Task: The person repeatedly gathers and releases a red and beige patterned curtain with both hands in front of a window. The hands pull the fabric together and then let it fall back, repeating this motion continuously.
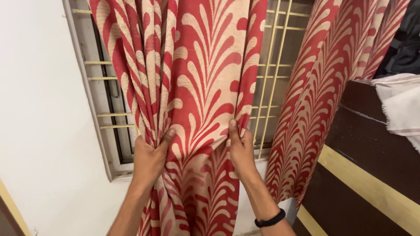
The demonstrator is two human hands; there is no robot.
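A red curtain point(197, 78) with a cream leaf pattern hangs in front of a window. My left hand point(148, 157) grips a bunch of its folds on the left side. The curtain's right edge is pinched by my right hand point(240, 148), thumb on the front of the cloth. A black band is on my right wrist. Between both hands the cloth is spread flat. A second curtain panel point(323, 100) of the same pattern hangs apart to the right.
Behind the cloth is a window with a cream metal grille point(273, 65) and a white frame. A white wall point(39, 131) is on the left. A dark brown headboard point(372, 148) with a yellow stripe stands at the right, white cloth point(400, 105) draped on top.
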